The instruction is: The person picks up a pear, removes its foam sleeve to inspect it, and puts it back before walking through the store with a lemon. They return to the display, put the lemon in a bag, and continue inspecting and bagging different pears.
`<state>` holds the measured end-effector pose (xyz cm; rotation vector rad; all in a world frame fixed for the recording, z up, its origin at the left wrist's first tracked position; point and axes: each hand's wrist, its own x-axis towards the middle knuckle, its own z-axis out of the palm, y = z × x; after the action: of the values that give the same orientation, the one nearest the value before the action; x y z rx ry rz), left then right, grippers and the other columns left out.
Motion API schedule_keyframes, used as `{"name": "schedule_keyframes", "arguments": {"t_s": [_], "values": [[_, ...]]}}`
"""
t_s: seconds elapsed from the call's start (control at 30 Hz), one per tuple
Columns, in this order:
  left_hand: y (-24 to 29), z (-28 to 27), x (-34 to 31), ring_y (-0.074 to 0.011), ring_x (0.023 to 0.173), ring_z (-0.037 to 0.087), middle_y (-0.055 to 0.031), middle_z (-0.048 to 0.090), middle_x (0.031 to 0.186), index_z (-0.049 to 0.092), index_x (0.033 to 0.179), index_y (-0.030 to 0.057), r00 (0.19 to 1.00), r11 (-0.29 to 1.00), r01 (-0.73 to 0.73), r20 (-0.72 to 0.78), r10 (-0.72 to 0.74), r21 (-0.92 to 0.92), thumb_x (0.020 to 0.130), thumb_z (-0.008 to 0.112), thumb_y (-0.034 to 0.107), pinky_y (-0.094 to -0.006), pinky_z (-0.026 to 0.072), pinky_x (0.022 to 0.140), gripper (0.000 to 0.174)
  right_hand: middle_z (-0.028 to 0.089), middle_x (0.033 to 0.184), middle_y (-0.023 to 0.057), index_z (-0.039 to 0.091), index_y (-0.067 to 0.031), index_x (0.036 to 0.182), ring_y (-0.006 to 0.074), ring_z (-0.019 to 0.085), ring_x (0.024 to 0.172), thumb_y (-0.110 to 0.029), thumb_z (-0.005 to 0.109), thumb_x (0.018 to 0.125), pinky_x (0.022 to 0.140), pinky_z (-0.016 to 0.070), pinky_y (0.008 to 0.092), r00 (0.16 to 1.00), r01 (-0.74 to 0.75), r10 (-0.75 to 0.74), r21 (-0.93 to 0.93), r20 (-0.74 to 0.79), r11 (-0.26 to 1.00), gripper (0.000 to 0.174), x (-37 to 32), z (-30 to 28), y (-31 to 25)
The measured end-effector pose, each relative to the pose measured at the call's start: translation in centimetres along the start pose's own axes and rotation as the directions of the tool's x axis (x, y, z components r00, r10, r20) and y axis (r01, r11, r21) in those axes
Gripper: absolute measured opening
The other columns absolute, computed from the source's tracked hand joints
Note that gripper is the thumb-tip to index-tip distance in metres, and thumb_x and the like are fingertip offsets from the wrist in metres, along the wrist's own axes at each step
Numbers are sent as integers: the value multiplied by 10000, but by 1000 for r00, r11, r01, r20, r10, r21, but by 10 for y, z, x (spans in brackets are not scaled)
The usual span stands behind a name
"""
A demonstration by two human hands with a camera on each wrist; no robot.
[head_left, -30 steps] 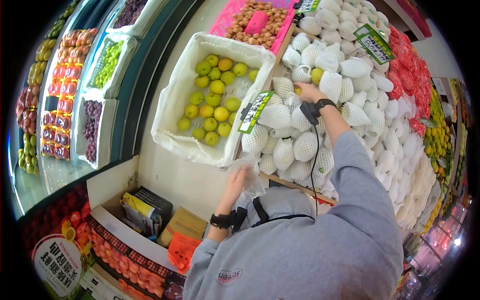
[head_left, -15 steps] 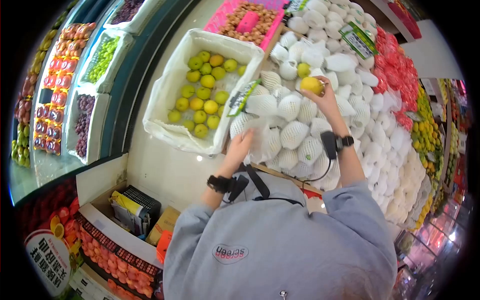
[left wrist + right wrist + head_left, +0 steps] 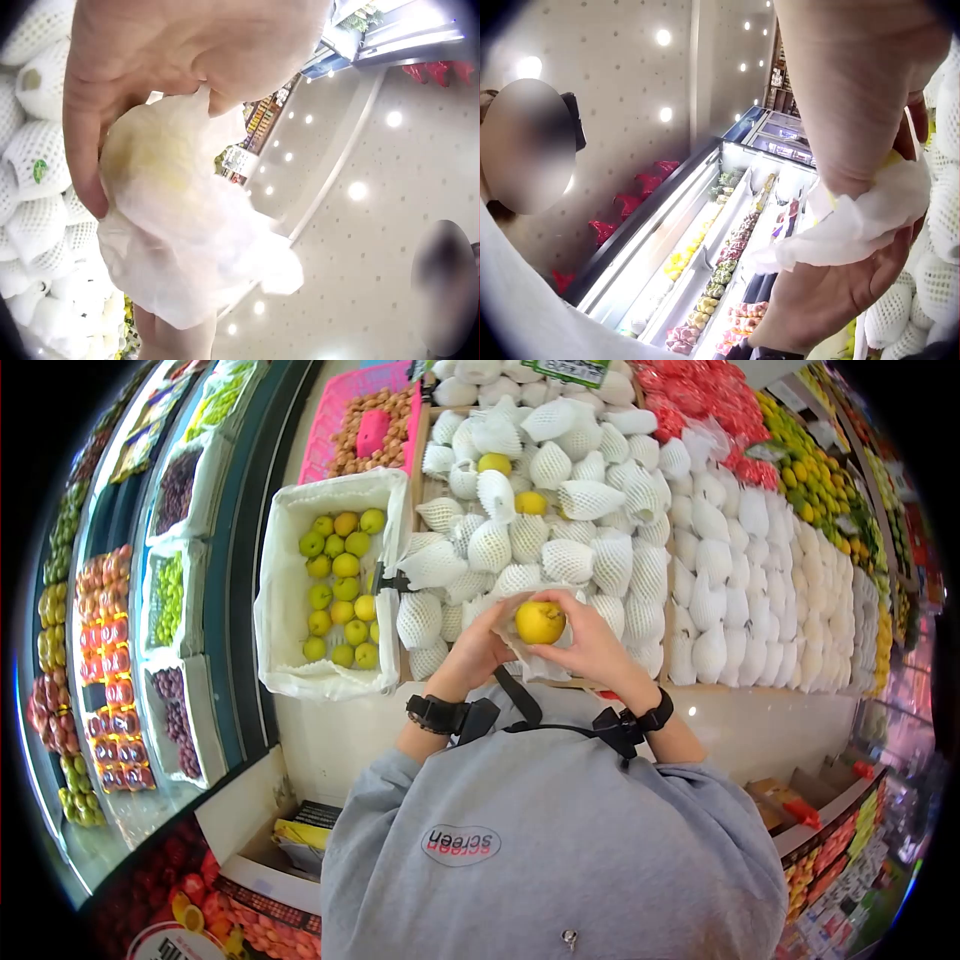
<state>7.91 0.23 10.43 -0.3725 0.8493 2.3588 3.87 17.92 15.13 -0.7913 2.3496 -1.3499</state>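
A round yellow fruit with a dark stem spot, like a pear (image 3: 540,622), is held in front of the chest between both hands. My right hand (image 3: 592,648) grips it from the right, thumb and fingers around its side. A thin, crumpled white wrapping sheet (image 3: 187,232) lies around the underside of the fruit, whose yellow shows through it. On the other side my left hand (image 3: 478,652) holds this sheet, its fingers curled around the wrapped fruit in the left wrist view. Below the hands and beyond them lie pale fruits in white foam nets (image 3: 568,560).
Bare yellow fruits (image 3: 530,503) sit among the netted ones. To the left stands a white-lined crate (image 3: 275,615) of yellow-green fruits, with a pink crate (image 3: 322,430) of walnut-like brown pieces behind it. Grape boxes (image 3: 205,700) line the far left. Red-wrapped fruits (image 3: 700,405) lie at the back right.
My right hand has lifted the yellow pear from the netted pile and brought it back toward the chest. It now meets the left hand and the white sheet. The head view has turned.
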Motion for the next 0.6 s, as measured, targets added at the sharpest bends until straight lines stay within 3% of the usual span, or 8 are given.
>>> {"name": "schedule_keyframes", "arguments": {"t_s": [0.13, 0.2, 0.3, 0.33, 0.4, 0.47, 0.53, 0.6], "values": [[-13, 19, 12, -161, 1109, 490, -50, 473, 1235, 365, 1327, 91, 1000, 983, -2, 17, -1, 182, 939, 385, 331, -322, 445, 869, 457, 540, 1155, 139, 476, -42, 1159, 304, 493, 1091, -199, 657, 761, 902, 398, 360, 1000, 27, -29, -153, -9, 988, 464, -21, -10, 5], [-16, 31, 17, -164, 1125, 475, -63, 458, 1245, 361, 1326, 88, 998, 956, -70, 18, 68, 284, 934, 413, 307, -329, 445, 869, 452, 521, 1194, 116, 455, -47, 1205, 264, 472, 1126, -178, 646, 752, 920, 375, 348, 999, -13, 12, -21, -50, 1000, 509, -28, -24, 7], [-10, 49, 18, -191, 1111, 504, -93, 471, 1249, 337, 1333, 56, 981, 956, -194, 60, 185, 222, 939, 407, 300, -319, 426, 920, 469, 490, 1238, 91, 386, -50, 1283, 220, 454, 1151, -160, 637, 745, 930, 360, 329, 982, -16, 79, 344, -170, 939, 603, -45, -51, 29], [-11, 48, 19, -205, 1129, 494, -110, 453, 1274, 324, 1340, 58, 976, 975, -203, 98, 194, 91, 937, 409, 292, -335, 409, 945, 474, 479, 1251, 85, 357, -51, 1310, 208, 450, 1154, -156, 635, 744, 931, 358, 322, 971, 5, 111, 481, -212, 877, 639, -52, -60, 41], [-30, 15, 29, -212, 1144, 483, -117, 444, 1288, 316, 1344, 56, 947, 896, -321, 81, 311, 308, 936, 411, 292, -338, 397, 960, 481, 454, 1273, 87, 294, -55, 1343, 211, 432, 1172, -160, 627, 755, 941, 353, 316, 961, 26, 118, 505, -250, 862, 684, -68, -68, 58], [-6, 66, 15, -220, 1181, 455, -127, 420, 1318, 325, 1337, 48, 960, 962, -107, 227, 166, -252, 934, 418, 308, -334, 377, 981, 488, 417, 1305, 92, 207, -53, 1379, 225, 396, 1205, -170, 666, 749, 958, 354, 333, 974, -58, 133, 363, -184, 930, 787, -81, -57, 72], [-54, 1, 51, -203, 1174, 455, -116, 441, 1296, 347, 1323, 44, 951, 925, -291, 178, 252, 243, 932, 431, 316, -322, 381, 968, 484, 409, 1307, 97, 207, -50, 1379, 214, 394, 1206, -150, 697, 724, 958, 358, 338, 984, -54, 115, 390, -134, 919, 824, -79, -32, 54], [-24, 72, 17, -157, 1127, 465, -71, 497, 1214, 402, 1280, 34, 993, 954, -92, 98, 67, 284, 933, 445, 305, -283, 373, 943, 443, 423, 1284, 101, 221, -43, 1372, 203, 417, 1181, -140, 724, 702, 941, 375, 335, 982, -110, 168, 464, -85, 879, 844, -76, -21, 42]]}}
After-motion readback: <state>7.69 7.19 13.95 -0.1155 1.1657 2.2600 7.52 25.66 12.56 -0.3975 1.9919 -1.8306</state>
